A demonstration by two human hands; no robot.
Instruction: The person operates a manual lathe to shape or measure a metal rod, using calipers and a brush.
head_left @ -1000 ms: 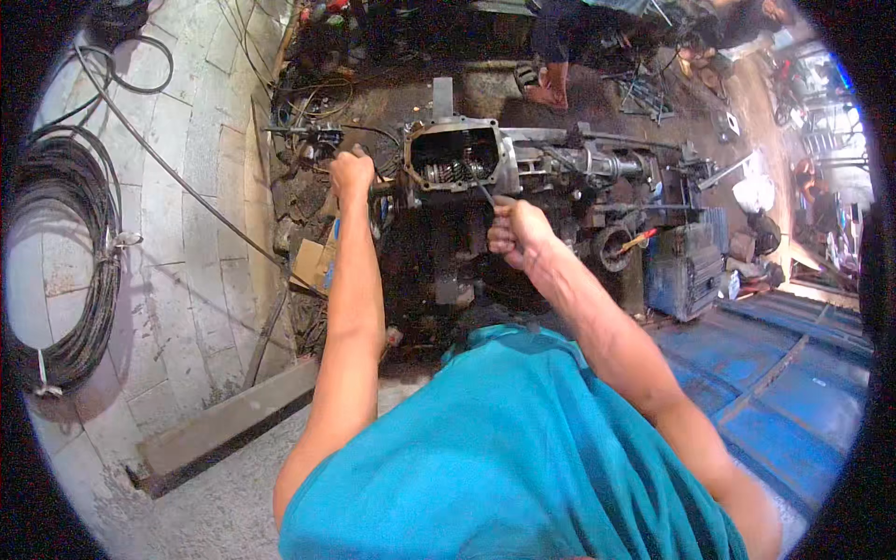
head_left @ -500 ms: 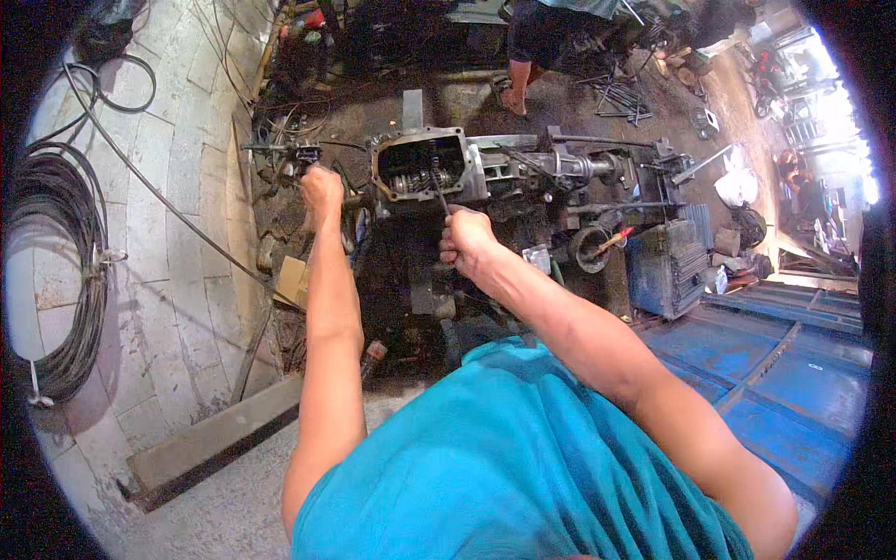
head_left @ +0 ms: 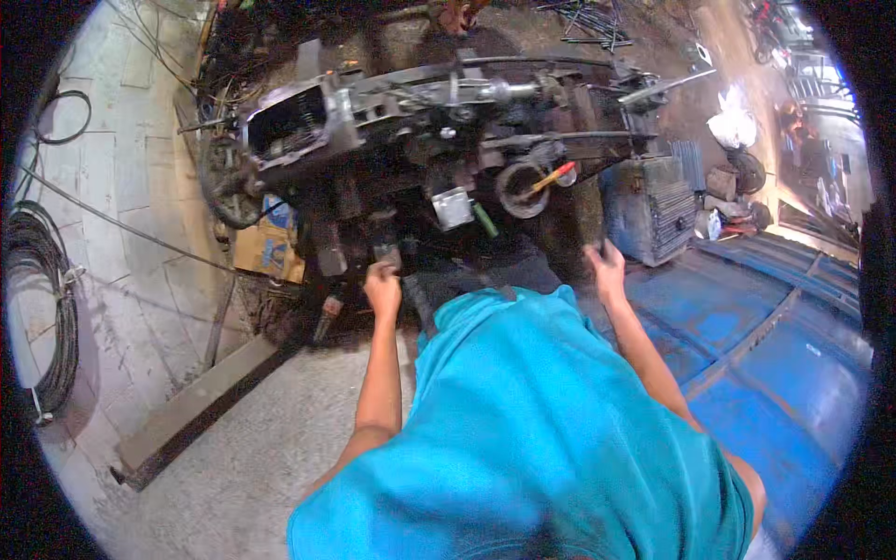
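My left hand [head_left: 383, 290] is closed, fingers curled, below the machinery and near a dark block-like part [head_left: 385, 245]. Whatever it may hold is hidden. My right hand [head_left: 607, 271] is out to the right, beside a grey-blue metal box [head_left: 649, 213]. Its fingers are closed round a dark tool, of which only a short piece shows. Neither hand touches the gearbox housing [head_left: 338, 114], which stands open-topped at upper left with its dark inside showing. A long shaft assembly [head_left: 467, 93] runs right from the housing.
A round metal drum [head_left: 523, 198] has a red-tipped stick [head_left: 553, 178] across it. A white square packet [head_left: 454, 208] lies beside a green cylinder [head_left: 485, 221]. Nearby are a cardboard box [head_left: 266, 250], a long beam [head_left: 201, 411], coiled cable [head_left: 42, 308] and blue metal panels [head_left: 765, 373].
Both hands have come back from the gearbox. My right hand went right and down with the dark tool; my left came down and slightly right. The view has shifted, with machinery higher and farther left.
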